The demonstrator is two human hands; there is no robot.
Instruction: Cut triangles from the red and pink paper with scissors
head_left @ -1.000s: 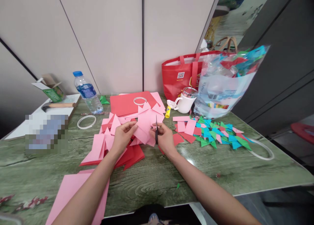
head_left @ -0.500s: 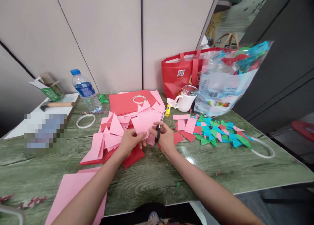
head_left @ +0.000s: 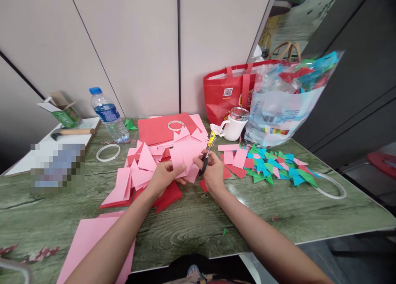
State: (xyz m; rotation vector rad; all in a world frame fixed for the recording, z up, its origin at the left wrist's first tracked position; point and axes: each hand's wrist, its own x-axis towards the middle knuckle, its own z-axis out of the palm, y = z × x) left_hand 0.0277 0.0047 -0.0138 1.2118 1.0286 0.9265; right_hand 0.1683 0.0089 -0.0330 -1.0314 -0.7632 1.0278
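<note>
My left hand [head_left: 163, 177] pinches a piece of pink paper [head_left: 178, 159] between thumb and fingers, above the middle of the table. In my right hand [head_left: 213, 170] is a pair of scissors [head_left: 204, 163] with black handles, its blades pointing up and away from me. The blades are apart from the held paper, to its right. Under and beyond my hands lies a heap of cut pink paper pieces [head_left: 146, 158], with red paper [head_left: 169, 196] beneath it. Whether the left fingers hold one layer or more I cannot tell.
Right of my hands lie small folded coloured paper triangles [head_left: 272, 166]. Behind stand a white mug [head_left: 233, 129], a glue stick [head_left: 212, 138], a red bag [head_left: 216, 94] and a plastic bag [head_left: 278, 114]. Leftward are a water bottle [head_left: 108, 114], a hammer [head_left: 74, 131] and pink sheets [head_left: 89, 238].
My right hand with the scissors has moved a little to the right, away from the held paper. The scissors have tilted further right. The left hand has barely moved.
</note>
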